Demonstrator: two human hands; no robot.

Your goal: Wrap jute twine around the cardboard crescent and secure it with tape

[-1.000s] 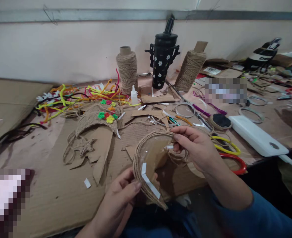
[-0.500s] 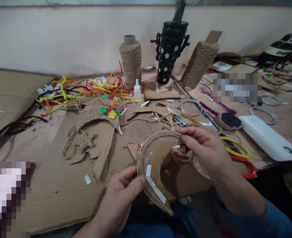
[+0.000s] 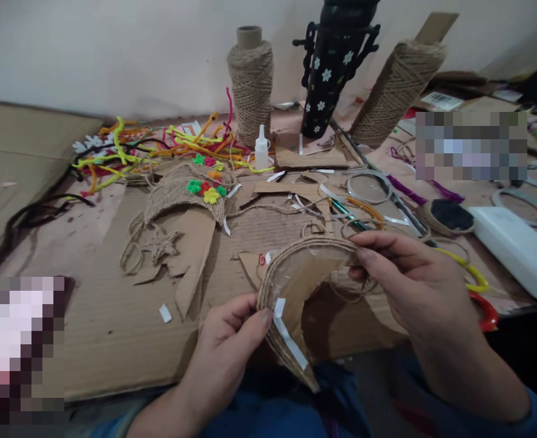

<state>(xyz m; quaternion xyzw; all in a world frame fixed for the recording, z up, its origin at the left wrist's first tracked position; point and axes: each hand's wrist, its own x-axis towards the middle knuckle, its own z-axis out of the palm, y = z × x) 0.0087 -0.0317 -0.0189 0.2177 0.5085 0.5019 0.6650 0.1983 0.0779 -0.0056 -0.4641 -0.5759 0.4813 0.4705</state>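
Note:
Between my hands is a cardboard crescent [image 3: 291,292] with rows of jute twine along its outer curve and a bent strip of white tape on its face. My left hand [image 3: 232,340] pinches the twine edge at the left, thumb on top. At the upper right tip, my right hand [image 3: 405,280] pinches the crescent's end and the twine there. Loose twine [image 3: 353,286] hangs in loops below the right fingers. Beyond lies a twine-covered crescent [image 3: 177,194] with coloured felt-like flowers, and a twine star [image 3: 161,243] is close by it.
Two twine spools [image 3: 251,85] and a black flowered tumbler [image 3: 327,79] stand at the back, near a small white glue bottle [image 3: 261,152]. Colourful fuzzy stems [image 3: 181,143] are heaped back left. At right lie a white power bank [image 3: 514,249] and red-and-yellow handles [image 3: 485,310]. A cardboard sheet [image 3: 126,340] covers the front.
My view has tilted down and shifted slightly left, so the table things appear higher and further right. Both hands keep their grip on the crescent; my right hand sits a little further right in view.

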